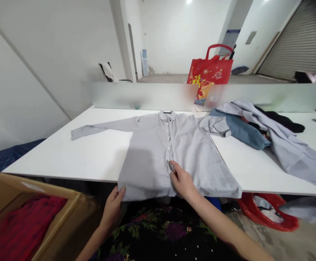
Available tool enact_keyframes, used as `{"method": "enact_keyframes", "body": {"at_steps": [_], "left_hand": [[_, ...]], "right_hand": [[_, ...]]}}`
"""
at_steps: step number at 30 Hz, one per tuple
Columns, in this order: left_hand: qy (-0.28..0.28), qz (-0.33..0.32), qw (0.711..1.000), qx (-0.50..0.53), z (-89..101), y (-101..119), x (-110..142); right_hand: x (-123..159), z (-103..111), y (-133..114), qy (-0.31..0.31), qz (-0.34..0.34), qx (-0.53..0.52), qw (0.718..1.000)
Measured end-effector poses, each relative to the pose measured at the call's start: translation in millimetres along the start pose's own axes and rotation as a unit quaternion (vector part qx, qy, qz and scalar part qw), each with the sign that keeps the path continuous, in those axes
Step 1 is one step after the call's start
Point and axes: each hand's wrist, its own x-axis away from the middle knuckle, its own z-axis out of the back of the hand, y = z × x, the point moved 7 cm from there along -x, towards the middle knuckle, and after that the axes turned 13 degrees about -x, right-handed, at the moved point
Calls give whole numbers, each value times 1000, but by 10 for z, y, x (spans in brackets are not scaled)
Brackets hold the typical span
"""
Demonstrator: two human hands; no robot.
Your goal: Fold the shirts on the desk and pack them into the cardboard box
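Observation:
A light grey button-up shirt (144,159) lies front up on the white table, its collar toward the far side. One sleeve stretches out to the left; the right-hand sleeve is folded and bunched near the shoulder. The lower hem hangs slightly past the table's near edge. My left hand (115,203) pinches the shirt's lower left corner between thumb and fingers. Over the button placket, my right hand (183,181) is closed around a small dark grey rounded object (171,166), whose kind I cannot make out. Its fingertips are close to the placket.
Piled clothes, including a grey garment (280,137) and a blue one (245,130), lie on the table's (52,156) right. A frosted divider (147,96) runs behind, with a red bag (212,70) at it. A cardboard box (73,206) stands lower left, a red plastic bag (288,223) lower right.

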Motion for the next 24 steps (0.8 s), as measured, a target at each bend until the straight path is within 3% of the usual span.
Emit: {"method": "enact_keyframes", "body": {"at_steps": [2, 5, 8, 10, 12, 14, 16, 18, 21, 24], "left_hand": [[-8, 33, 999, -9, 40, -43, 13], [9, 0, 990, -144, 185, -18, 27], [80, -24, 965, -250, 411, 89, -3], [144, -65, 942, -298, 523, 311, -89], [149, -155, 922, -322, 423, 668, -261], [95, -283, 893, -337, 62, 1095, -472], [15, -411, 839, -356, -503, 1476, -654], [-75, -498, 773, -386, -1156, 1700, -807], [-165, -521, 717, -433, -1958, 1753, -1052], [-221, -490, 697, -476, -2369, 1626, -1233]], "right_hand": [[32, -30, 0, 0, 17, 42, 999], [74, -51, -25, 5, 49, 84, 995], [21, 28, -16, -23, 53, 62, 996], [-124, 259, 65, -26, 28, 18, 999], [-355, 692, 215, 19, -2, -11, 1000], [-611, 1279, 421, 112, -32, 12, 993], [-819, 1891, 629, 226, -58, 99, 967], [-979, 2354, 805, 299, -77, 214, 927], [-1190, 2706, 1060, 310, -93, 340, 883], [-1355, 2911, 1300, 322, -96, 324, 885]]}}
